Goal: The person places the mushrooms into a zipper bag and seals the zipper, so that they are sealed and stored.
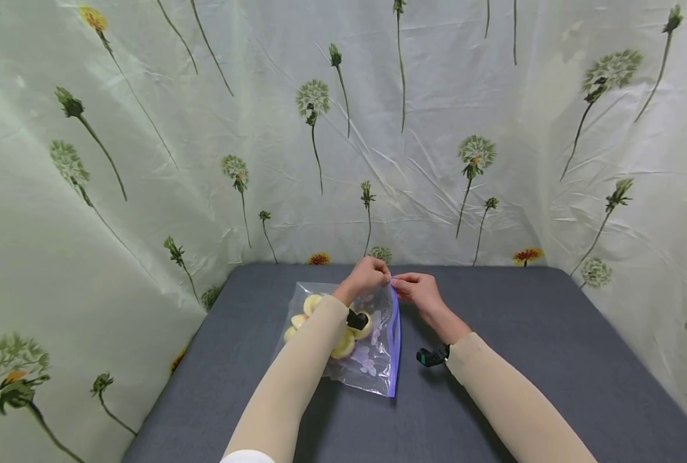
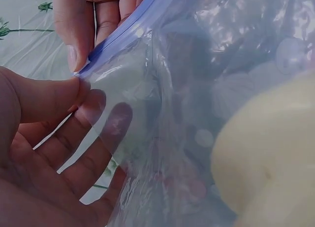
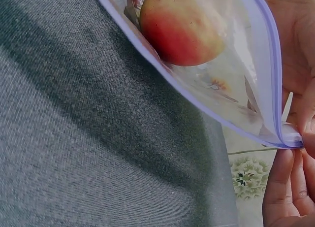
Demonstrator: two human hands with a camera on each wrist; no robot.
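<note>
A clear zip bag (image 1: 372, 360) with a purple zip strip (image 1: 396, 341) lies on the grey table (image 1: 551, 334). Inside it are several pale yellow fruits (image 1: 343, 347); one shows a red blush (image 3: 182, 30) in the right wrist view. Both hands meet at the bag's far corner. My left hand (image 1: 380, 275) pinches that corner between thumb and fingers (image 2: 93, 101), its forearm lying over the bag. My right hand (image 1: 401, 281) pinches the end of the zip strip (image 2: 123, 35) right beside it, fingertips (image 3: 285, 187) under the corner.
The table (image 3: 74, 138) is walled on three sides by a pale curtain (image 1: 436, 128) printed with dandelions. Bare grey surface lies to the right of the bag and in front of it. A black wrist strap (image 1: 432, 355) sits on my right forearm.
</note>
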